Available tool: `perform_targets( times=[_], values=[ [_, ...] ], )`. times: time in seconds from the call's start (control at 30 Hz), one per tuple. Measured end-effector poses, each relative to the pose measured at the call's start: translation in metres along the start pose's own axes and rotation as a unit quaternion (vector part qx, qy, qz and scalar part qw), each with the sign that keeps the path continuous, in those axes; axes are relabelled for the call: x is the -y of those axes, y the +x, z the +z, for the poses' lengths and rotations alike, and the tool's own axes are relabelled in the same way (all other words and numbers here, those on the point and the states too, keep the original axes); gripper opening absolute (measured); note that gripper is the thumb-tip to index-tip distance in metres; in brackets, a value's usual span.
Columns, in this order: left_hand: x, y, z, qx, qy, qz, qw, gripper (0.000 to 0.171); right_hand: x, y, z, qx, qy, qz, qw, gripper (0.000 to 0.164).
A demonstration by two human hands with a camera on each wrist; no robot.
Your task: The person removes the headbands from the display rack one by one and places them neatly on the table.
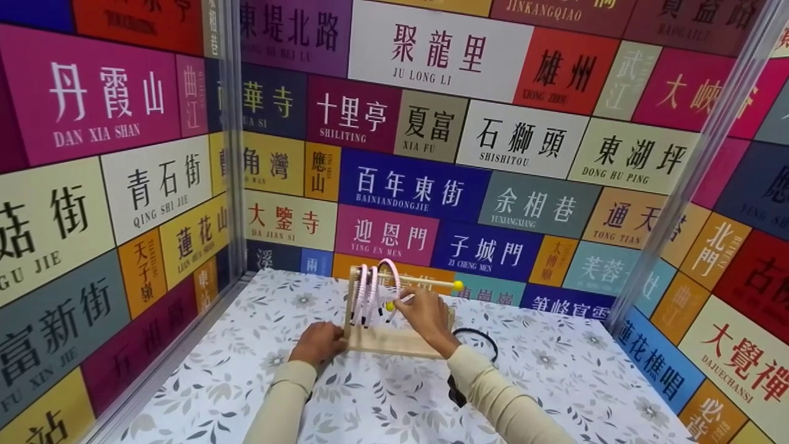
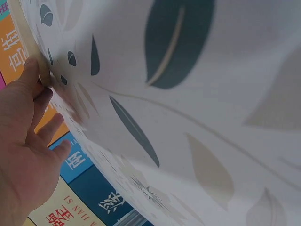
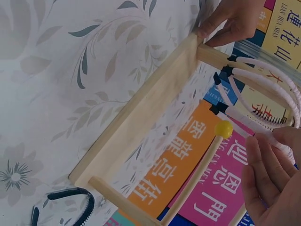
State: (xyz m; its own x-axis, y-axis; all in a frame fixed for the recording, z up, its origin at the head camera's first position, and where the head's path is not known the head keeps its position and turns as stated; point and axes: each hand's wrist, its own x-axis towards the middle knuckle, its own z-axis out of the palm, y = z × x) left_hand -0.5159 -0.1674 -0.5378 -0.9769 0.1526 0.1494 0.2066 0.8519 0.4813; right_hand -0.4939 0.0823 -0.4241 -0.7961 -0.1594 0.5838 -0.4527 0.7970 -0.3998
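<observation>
Steadying wooden rack (image 1: 394, 340) base, left hand (image 1: 317, 344) fingers pinching its left corner. Seating pink headband (image 1: 389, 280) over crosswise dowel (image 1: 425, 282), right hand (image 1: 425, 317) gripping it, nearer.

bright, even light fills the booth, with soft faint shadows; the head view bends at its edges, and the left wrist view's close floral-patterned white desk (image 2: 211, 94) is blurred.
</observation>
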Motion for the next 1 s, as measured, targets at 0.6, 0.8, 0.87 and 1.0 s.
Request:
perform_targets(
  times=[0.6,0.8,0.87,1.0],
  values=[
    [-0.001,0.003,0.000,0.007,0.013,0.004,0.9999,0.013,-0.015,0.003,-0.017,-0.028,0.018,0.013,0.999,0.009],
    [-0.001,0.002,-0.001,0.013,0.008,0.001,0.9999,0.015,-0.020,0.003,-0.024,-0.035,0.018,0.017,0.999,0.013],
    [-0.001,0.002,-0.001,0.010,0.005,0.001,0.9999,0.014,-0.023,0.003,-0.026,-0.040,0.012,0.016,0.999,0.013],
    [0.000,0.002,0.000,0.013,-0.002,-0.006,0.9999,0.015,-0.030,0.003,-0.029,-0.043,0.005,0.019,0.999,0.013]
  ],
)
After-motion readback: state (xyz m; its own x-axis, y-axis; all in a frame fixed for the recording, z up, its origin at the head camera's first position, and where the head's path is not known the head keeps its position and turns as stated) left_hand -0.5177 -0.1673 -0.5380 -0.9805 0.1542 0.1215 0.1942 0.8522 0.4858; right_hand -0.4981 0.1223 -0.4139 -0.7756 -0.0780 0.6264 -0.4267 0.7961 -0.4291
